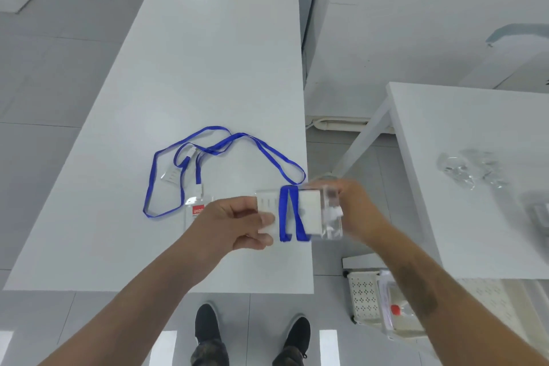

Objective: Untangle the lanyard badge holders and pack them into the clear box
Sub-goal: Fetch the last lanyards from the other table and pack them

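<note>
Badge holder (pixel 285 214) crosswise between hands

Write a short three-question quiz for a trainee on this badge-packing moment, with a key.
1. True or false: the left hand and the right hand both hold the badge holder that has a blue strap wrapped around it.
2. Multiple choice: the badge holder with the red label is (A) lying on the table, (B) on the floor, (C) in the right hand.
3. Fill in: the long blue strap loops lie loose on the ____.

Key: 1 true; 2 A; 3 table.
</note>
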A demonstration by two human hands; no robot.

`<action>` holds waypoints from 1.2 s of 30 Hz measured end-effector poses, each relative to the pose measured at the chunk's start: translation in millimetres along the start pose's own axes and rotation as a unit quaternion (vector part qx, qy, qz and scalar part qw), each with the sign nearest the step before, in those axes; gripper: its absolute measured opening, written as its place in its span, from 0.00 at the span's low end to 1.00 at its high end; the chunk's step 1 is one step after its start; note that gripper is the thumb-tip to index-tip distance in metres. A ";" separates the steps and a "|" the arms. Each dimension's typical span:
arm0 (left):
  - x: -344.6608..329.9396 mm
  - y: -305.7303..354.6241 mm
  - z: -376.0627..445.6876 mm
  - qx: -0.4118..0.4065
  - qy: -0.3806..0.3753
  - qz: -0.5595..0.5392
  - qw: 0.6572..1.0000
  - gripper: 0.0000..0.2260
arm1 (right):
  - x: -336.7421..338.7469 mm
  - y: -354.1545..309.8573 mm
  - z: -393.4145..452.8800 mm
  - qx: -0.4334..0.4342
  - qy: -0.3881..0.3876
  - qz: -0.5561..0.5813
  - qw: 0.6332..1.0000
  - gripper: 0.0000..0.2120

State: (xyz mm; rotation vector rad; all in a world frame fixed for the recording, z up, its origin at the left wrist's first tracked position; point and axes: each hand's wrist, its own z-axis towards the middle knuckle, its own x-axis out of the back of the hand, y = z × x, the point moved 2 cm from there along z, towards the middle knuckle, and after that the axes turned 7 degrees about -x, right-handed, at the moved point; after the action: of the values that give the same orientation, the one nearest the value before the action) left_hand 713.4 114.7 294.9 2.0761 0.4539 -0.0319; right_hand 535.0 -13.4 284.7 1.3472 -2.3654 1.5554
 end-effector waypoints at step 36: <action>-127.8 -22.1 18.3 -0.009 0.024 0.120 0.992 0.05 | 90.3 68.5 -68.6 -0.102 0.100 0.196 0.970 0.07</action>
State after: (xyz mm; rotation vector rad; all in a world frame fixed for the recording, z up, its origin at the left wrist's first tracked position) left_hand 590.2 70.4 293.1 2.1047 0.2307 0.1644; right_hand 404.4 -10.6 307.4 0.6770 -2.6783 1.3846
